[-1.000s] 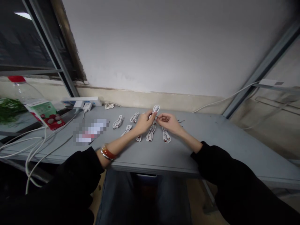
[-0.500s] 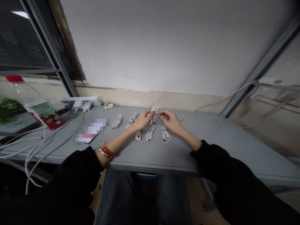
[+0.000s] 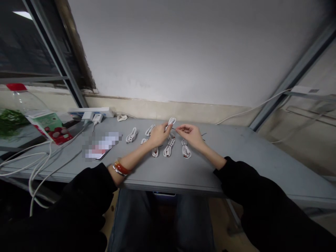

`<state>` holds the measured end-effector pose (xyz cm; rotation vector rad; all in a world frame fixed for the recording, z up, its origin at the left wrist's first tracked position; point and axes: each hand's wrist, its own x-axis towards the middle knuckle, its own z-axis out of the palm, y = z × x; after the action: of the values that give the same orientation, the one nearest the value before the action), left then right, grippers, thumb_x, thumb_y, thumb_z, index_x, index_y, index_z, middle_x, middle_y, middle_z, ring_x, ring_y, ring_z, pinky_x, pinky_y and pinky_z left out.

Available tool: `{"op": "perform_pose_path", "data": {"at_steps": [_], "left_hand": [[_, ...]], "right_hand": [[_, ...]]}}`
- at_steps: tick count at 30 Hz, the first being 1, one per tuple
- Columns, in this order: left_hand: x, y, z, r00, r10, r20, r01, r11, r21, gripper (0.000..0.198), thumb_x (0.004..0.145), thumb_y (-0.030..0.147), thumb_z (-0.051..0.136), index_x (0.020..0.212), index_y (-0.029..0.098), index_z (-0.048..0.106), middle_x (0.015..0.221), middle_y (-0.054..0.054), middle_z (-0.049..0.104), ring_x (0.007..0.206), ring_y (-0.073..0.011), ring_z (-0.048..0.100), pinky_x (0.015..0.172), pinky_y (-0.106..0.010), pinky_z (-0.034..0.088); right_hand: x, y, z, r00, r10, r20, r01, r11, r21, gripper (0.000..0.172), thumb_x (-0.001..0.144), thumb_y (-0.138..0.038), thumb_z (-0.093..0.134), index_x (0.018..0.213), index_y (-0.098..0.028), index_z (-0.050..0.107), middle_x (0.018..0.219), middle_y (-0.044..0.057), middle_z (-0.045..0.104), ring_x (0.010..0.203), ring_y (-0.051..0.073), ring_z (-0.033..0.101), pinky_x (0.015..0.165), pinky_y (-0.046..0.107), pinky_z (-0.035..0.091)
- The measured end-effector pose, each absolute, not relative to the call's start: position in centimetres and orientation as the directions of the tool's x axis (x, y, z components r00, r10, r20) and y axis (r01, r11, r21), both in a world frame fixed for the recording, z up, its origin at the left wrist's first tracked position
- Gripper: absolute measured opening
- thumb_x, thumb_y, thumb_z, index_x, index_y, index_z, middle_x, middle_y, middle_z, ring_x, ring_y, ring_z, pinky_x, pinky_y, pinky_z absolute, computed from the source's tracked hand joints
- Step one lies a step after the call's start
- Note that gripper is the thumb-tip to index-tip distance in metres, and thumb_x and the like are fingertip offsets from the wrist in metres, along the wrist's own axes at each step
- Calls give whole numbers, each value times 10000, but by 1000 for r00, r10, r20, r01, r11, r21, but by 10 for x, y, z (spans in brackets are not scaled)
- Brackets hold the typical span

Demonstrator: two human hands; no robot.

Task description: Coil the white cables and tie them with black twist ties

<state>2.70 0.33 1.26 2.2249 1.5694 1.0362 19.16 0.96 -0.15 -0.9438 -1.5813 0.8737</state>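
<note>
- Left hand (image 3: 159, 135) curled nearly shut around a coiled white cable (image 3: 171, 121), which stands up between both hands over the desk (image 3: 236, 150).
- Right hand (image 3: 189, 133) pinches a thin dark twist tie (image 3: 173, 127) between thumb and fingertips; the tie runs to that coil.
- Six more white cable coils (image 3: 169, 147) lie on the desk, near the hands.

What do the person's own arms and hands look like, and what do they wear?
The left sleeve and right sleeve are black and end well above the wrists. The left hand and right hand wear no gloves. The left wrist wears an orange-red bangle beside a thin silver bracelet.
</note>
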Motion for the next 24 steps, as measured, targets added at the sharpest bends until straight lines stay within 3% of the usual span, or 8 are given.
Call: {"op": "perform_pose_path", "data": {"at_steps": [6,11,19,24], "left_hand": [[30,7,7,176,880,441,605,-450,657,327,971,365,359,798,173,559,575,38,415,590,-131,408,597,-249,275],[32,7,5,244,859,450,438,-511,739,367,975,367,333,672,188,437,560,44,413,586,-117,413,603,-240,303],[33,5,11,316,896,311,226,-389,893,401,974,415,314,648,203,410,497,38,410,478,-112,400,543,-257,332],[32,4,10,332,883,331,279,-427,860,409,960,469,333,663,201,422,502,40,415,476,-107,410,529,-250,332]], "right_hand": [[186,0,1,-158,968,195,98,212,-972,126,714,-263,731,752,-158,675,511,-40,524,433,59,388,413,218,277],[186,-1,0,-264,964,31,-21,27,-999,173,712,-297,748,783,-160,670,476,-66,450,404,44,326,368,207,185],[201,15,3,-215,971,109,-24,106,-994,241,678,-347,779,786,-166,661,499,-60,471,445,55,364,401,210,217],[210,20,8,-241,959,146,-39,141,-989,310,623,-377,812,782,-168,646,561,-50,494,481,58,394,406,215,211]]}}
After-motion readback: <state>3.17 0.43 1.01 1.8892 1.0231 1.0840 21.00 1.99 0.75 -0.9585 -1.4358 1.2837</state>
